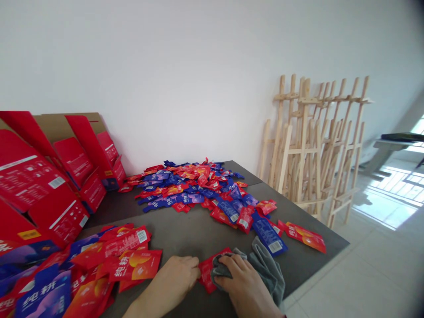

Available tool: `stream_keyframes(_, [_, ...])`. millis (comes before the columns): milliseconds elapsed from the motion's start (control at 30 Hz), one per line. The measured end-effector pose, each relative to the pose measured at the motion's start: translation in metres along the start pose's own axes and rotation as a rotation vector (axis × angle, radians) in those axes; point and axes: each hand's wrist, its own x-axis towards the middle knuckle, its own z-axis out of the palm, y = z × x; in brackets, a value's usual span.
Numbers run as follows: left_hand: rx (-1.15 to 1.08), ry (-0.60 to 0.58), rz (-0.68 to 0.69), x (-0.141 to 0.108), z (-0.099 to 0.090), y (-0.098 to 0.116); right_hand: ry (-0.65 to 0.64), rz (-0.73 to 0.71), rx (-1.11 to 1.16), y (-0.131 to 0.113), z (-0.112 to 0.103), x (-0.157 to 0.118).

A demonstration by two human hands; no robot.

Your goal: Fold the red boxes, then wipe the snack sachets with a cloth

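Observation:
A red packet [207, 270] lies on the dark table in front of me. My left hand [181, 274] is closed at the packet's left edge, its fingertips pinching the end. My right hand [241, 278] presses a bunched grey-green cloth [267, 274] onto the packet's right part, fingers curled over the fabric. The cloth's loose end trails to the right and hides some of the packet. Left of my hands is a heap of red and blue packets [132, 266]. Another large pile of such packets [195, 185] spreads behind, toward the wall.
Open red cardboard boxes [36, 176] stand along the table's left side. A blue packet [269, 234] and a red packet [304, 236] lie near the right edge of the dark table [185, 227]. Several wooden easels [301, 145] lean by the wall beyond.

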Motion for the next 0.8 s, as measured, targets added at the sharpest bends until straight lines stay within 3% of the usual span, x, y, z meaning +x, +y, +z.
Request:
stream_keyframes(167, [-0.002,-0.010,-0.020,-0.001,-0.002,0.001,-0.011,0.173,-0.013,0.021,-0.015,-0.007])
stream_keyframes(300, [-0.005,-0.012,-0.015,-0.001,-0.002,0.002,0.057,0.279,-0.062,0.027,-0.022,-0.007])
stream_keyframes(367, [-0.004,-0.011,-0.007,0.000,-0.001,0.001,0.088,0.217,-0.065,0.022,-0.018,-0.005])
stream_keyframes(500, [-0.005,-0.016,-0.012,0.000,0.000,0.001,0.129,-0.126,-0.084,0.004,0.002,-0.003])
stream_keyframes(567, [-0.010,-0.026,-0.015,0.000,-0.001,0.001,0.144,-0.208,-0.108,-0.001,0.009,-0.004])
stream_keyframes(633, [-0.008,-0.036,-0.018,0.000,-0.002,0.002,0.141,-0.172,-0.112,0.001,0.010,-0.005])
stream_keyframes(800, [-0.002,-0.016,-0.026,0.000,-0.002,0.002,0.057,0.069,-0.088,0.021,-0.006,-0.008])
